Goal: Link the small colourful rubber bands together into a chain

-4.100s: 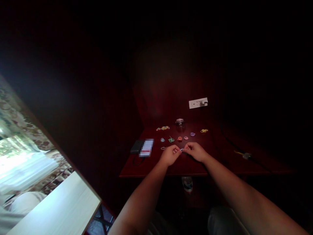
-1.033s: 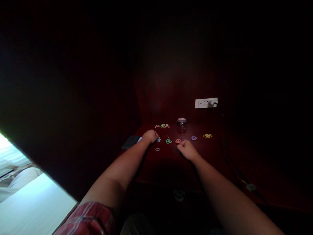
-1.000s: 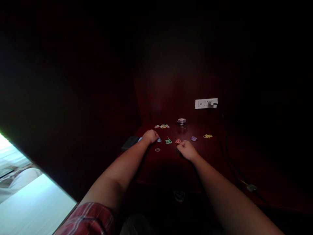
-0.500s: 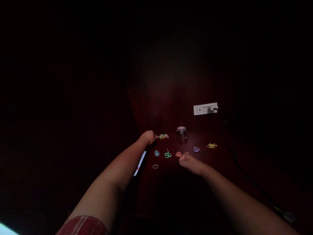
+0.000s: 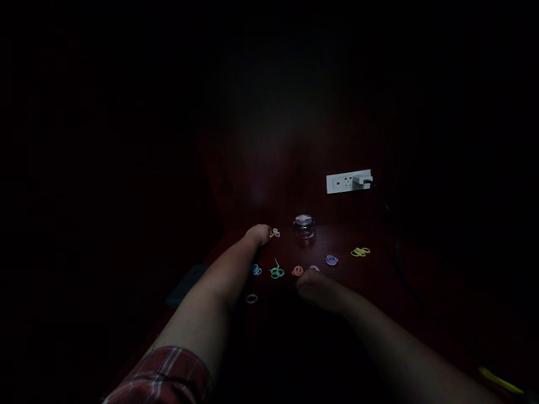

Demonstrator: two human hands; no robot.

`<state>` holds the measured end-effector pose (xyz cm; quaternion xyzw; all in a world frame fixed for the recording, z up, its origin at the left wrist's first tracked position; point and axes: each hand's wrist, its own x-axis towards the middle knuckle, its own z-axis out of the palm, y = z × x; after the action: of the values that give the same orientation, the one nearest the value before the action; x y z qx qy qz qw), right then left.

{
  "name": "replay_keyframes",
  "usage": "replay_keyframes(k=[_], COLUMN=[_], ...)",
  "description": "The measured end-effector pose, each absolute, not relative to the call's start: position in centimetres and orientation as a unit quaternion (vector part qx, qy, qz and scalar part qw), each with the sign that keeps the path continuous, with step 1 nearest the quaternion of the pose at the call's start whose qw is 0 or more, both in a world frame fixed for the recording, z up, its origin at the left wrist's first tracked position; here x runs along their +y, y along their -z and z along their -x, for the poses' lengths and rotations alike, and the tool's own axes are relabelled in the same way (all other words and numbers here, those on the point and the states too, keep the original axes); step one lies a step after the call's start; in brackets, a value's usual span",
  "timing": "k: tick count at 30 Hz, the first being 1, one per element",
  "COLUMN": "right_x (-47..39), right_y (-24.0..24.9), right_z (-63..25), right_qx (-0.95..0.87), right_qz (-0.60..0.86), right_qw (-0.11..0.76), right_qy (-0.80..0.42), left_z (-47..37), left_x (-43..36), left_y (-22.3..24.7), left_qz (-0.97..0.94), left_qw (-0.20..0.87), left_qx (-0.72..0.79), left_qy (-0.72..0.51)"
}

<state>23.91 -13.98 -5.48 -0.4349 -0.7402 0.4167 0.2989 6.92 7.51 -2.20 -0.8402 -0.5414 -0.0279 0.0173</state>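
1. Where the view begins nearest the person, a red plaid sleeve covers the upper left arm, and a loose ring lies on the dark red surface just beside that forearm.
2. Slightly further out, the right hand rests on the surface as a loose fist; in the dim light I cannot tell whether anything is inside it.
3. Just beyond its knuckles runs a row of small coloured loops: a blue loop, a green loop, an orange loop, a purple loop and a yellow loop, strung left to right.
4. At full reach, the left hand is curled with its fingertips on a multicoloured cluster of loops. The cluster lies just to the right of that hand, touching it, so the left hand is far nearer to it than the right. A firm pinch cannot be made out.
5. Right of the cluster stands a small clear jar, apart from both hands.
6. Farthest back, a white wall socket carries a plug whose cable drops down the right side.
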Motion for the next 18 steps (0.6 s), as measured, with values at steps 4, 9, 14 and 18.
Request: replay_keyframes(k=[4,9,14,18], right_x=[-14.4,-14.9,-14.8,-14.7], right_y=[5.2,4.6,4.9,5.1], right_z=[-23.9,-23.9,-24.0,-23.8], right_qx=[-0.744,-0.738,-0.723,-0.717], right_qz=[0.434,0.441,0.429,0.420], right_qw=[0.302,0.276,0.281,0.295], right_qy=[-0.408,-0.429,-0.463,-0.472], left_z=[-6.3,-5.0,-3.9,-3.4], left_x=[7.4,6.5,5.5,4.7], left_y=[2.2,1.0,-0.3,-1.5], left_qz=[0.837,0.834,0.844,0.839], left_qw=[0.021,0.029,0.008,-0.010], left_qx=[-0.545,-0.547,-0.529,-0.532], left_qy=[0.041,0.061,0.088,0.114])
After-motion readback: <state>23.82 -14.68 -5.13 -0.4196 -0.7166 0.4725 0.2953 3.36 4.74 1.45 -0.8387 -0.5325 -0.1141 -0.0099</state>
